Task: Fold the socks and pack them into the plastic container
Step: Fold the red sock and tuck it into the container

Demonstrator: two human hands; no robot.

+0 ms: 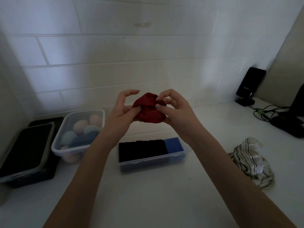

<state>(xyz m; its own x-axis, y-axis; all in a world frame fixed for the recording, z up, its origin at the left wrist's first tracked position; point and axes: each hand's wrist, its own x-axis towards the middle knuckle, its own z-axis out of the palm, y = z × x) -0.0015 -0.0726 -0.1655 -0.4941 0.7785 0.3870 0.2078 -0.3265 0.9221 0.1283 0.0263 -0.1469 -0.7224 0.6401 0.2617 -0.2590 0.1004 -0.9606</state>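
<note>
Your two forearms reach up from the near edge, and both hands meet on a red sock bundle (150, 111) held in the air above the white counter (148, 195).

Your left hand (122, 111) grips the bundle's left side with its thumb tucked into the cloth and the upper fingers curled clear above it; your right hand (174, 109) pinches the cuff at the top right between thumb and fingertips. Just below the bundle sits the long plastic container (153, 163), with dark folded socks filling its left and middle and a blue one at the right end. Left of it stands a second clear tub (65, 145) of pastel rolled socks. To your right, a striped sock pile (253, 163) lies loose on the counter, well apart from the container.
</note>
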